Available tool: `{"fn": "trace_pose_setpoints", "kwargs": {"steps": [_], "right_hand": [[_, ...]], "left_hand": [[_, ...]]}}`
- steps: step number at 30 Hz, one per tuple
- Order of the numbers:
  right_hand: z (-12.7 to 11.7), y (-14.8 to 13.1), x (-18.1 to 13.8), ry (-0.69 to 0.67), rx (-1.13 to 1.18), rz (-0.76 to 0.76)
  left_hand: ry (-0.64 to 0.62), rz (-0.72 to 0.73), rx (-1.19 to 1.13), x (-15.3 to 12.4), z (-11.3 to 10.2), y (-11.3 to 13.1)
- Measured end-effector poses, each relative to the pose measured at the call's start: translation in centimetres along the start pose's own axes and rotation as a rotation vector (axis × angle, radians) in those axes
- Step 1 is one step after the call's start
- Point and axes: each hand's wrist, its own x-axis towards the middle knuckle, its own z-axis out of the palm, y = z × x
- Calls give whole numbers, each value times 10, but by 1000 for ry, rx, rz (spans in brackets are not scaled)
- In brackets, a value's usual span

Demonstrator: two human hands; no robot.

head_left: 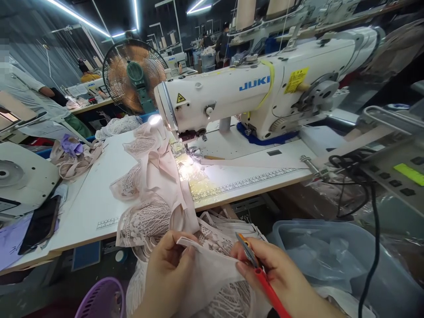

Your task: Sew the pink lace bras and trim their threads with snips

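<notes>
My left hand pinches the edge of a pale pink lace garment piece that looks like part of a bra, in front of the table's edge. Closed around red-handled thread snips, my right hand also grips the same cloth edge between thumb and fingers. The snips' blades point up and to the left. Between both hands the edge is stretched. More pale pink lace pieces run in a chain from the sewing machine over the table edge. The machine's lamp lights its needle area; the needle itself is hard to make out.
The white sewing table has printed rulers along its front. A phone lies at the left. Below stand a purple basket and a translucent plastic tub. A black cable hangs at right. A fan stands behind.
</notes>
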Motion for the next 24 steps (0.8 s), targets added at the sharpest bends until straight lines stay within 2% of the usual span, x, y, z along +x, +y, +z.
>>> {"fn": "trace_pose_setpoints", "kwargs": {"steps": [2, 5, 9, 11, 13, 14, 16, 18, 20, 22, 24], "right_hand": [[-1, -1, 1, -3, -6, -24], [-1, 1, 3, 1, 36, 48], [2, 7, 5, 39, 79, 138], [1, 8, 6, 34, 64, 121], [0, 6, 6, 2, 41, 88], [-1, 4, 7, -12, 25, 71], [-3, 0, 7, -34, 3, 44], [-4, -3, 7, -51, 21, 40], [-3, -3, 6, -74, 86, 59], [-2, 0, 4, -69, 156, 84], [1, 5, 1, -33, 209, 93]], "left_hand": [[-32, 13, 28, 2, -1, 1], [-82, 46, 134, 8, -8, 1], [-198, 184, 421, 19, -21, 0], [-131, 401, 588, 21, -24, 3], [-50, 699, 701, 21, -21, 7], [-84, 838, 727, 20, -17, 11], [-324, 977, 757, 18, -6, 16], [-619, 929, 779, 19, 5, 20], [-802, 765, 761, 22, 13, 19], [-883, 575, 665, 25, 17, 14], [-859, 400, 555, 27, 16, 9]]}}
